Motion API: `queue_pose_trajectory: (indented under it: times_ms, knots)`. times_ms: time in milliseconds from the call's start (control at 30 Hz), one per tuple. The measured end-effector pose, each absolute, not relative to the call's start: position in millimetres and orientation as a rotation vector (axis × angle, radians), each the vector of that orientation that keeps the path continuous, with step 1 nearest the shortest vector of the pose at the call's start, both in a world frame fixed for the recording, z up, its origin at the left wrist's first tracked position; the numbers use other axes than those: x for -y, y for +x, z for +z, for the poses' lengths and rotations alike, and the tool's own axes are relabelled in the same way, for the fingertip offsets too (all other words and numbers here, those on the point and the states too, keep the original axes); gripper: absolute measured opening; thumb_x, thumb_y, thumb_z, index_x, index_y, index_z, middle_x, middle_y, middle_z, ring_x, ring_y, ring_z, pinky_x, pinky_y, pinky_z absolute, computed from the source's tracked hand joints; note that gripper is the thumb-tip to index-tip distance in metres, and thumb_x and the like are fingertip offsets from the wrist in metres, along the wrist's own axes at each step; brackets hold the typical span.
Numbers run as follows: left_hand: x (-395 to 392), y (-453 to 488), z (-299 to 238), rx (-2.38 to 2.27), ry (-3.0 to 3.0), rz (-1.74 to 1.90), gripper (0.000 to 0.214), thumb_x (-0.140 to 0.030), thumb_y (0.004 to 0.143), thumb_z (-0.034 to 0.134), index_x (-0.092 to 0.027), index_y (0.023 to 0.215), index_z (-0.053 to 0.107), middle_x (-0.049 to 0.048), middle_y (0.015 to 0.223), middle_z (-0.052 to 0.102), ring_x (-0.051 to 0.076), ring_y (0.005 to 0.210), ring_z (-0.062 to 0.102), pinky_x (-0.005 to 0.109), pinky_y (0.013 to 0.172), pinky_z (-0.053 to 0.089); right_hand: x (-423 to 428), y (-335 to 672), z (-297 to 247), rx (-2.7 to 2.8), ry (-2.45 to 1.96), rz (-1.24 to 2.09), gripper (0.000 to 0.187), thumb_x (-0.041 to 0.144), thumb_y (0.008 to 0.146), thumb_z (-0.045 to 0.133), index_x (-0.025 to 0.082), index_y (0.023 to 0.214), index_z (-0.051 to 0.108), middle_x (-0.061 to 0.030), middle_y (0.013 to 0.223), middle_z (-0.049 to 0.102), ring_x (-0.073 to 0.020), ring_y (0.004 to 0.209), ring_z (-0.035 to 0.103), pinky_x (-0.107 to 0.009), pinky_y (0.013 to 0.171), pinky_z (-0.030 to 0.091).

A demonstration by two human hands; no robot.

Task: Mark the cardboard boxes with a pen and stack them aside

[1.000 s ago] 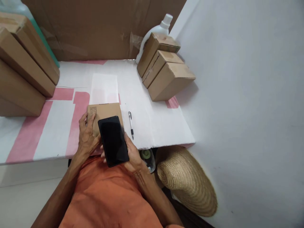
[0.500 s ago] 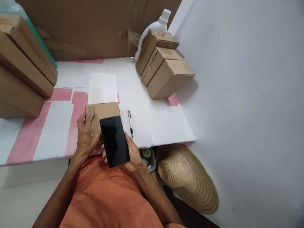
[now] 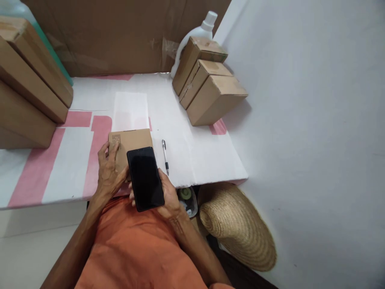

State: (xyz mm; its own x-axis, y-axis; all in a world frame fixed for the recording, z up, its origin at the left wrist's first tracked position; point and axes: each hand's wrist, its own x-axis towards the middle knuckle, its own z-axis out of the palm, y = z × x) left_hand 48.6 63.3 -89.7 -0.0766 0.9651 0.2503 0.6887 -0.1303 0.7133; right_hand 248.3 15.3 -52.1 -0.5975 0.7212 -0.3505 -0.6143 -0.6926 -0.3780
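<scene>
A small cardboard box [image 3: 136, 137] with printed text near its left end lies on the cloth-covered table. My left hand [image 3: 108, 170] grips its left near corner, one finger on top and the thumb by the near edge. In my right hand [image 3: 170, 196] is a black smartphone [image 3: 145, 178], screen up and dark, held by its sides above the front of the box. The phone covers the box's near right part. A clear pen [image 3: 165, 156] with black ends lies just right of the box, touched by neither hand.
Several cardboard boxes [image 3: 30, 88] stand at the left, and three more boxes [image 3: 218, 98] at the right before a white bottle [image 3: 207, 26]. A large cardboard panel [image 3: 120, 36] closes the back. Below the table's right edge are a straw hat [image 3: 240, 228] and a plastic container [image 3: 189, 202].
</scene>
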Motion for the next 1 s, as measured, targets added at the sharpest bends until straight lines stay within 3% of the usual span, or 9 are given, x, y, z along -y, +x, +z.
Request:
queue_pose_trajectory:
  times_ms: [167, 533, 733, 1000]
  knots:
    - [-63.2, 49.2, -88.6, -1.798, 1.816, 1.056, 0.081, -0.047, 0.086, 0.076, -0.024, 0.160, 0.051, 0.0176, 0.166, 0.034, 0.039, 0.158, 0.040, 0.056, 0.127, 0.045, -15.2, 248.5, -51.8, 0.276, -0.622, 2.269, 0.068, 0.066, 0.107, 0.030, 0.015, 0.119, 0.073, -0.0170, 0.103, 0.083, -0.0343, 0.107, 0.080, -0.056, 0.089, 0.069]
    - [-63.1, 47.8, -87.2, -1.767, 1.824, 1.039, 0.084, -0.047, 0.087, 0.077, -0.022, 0.161, 0.049, 0.0198, 0.168, 0.032, 0.040, 0.161, 0.037, 0.056, 0.125, 0.048, -16.1, 248.6, -38.5, 0.224, -0.681, 2.190, 0.041, 0.054, 0.098, 0.056, 0.020, 0.111, 0.075, -0.0112, 0.107, 0.084, -0.0324, 0.121, 0.076, -0.056, 0.107, 0.061]
    - [-63.5, 47.9, -90.1, -1.756, 1.844, 1.091, 0.082, -0.049, 0.088, 0.077, -0.023, 0.160, 0.050, 0.0192, 0.166, 0.034, 0.040, 0.160, 0.038, 0.056, 0.124, 0.049, -15.8, 249.3, -38.1, 0.120, -0.695, 2.183, 0.033, 0.052, 0.088, 0.067, 0.022, 0.099, 0.075, -0.0095, 0.107, 0.085, -0.0334, 0.123, 0.076, -0.054, 0.107, 0.062]
    - [-62.5, 50.0, -87.0, -1.786, 1.861, 1.080, 0.080, -0.055, 0.091, 0.075, -0.018, 0.159, 0.052, 0.0225, 0.165, 0.035, 0.039, 0.156, 0.042, 0.059, 0.127, 0.044, -21.4, 255.2, -38.5, -0.024, -0.703, 2.164, 0.034, 0.050, 0.090, 0.061, 0.020, 0.093, 0.076, -0.0105, 0.097, 0.086, -0.0351, 0.113, 0.079, -0.057, 0.102, 0.064]
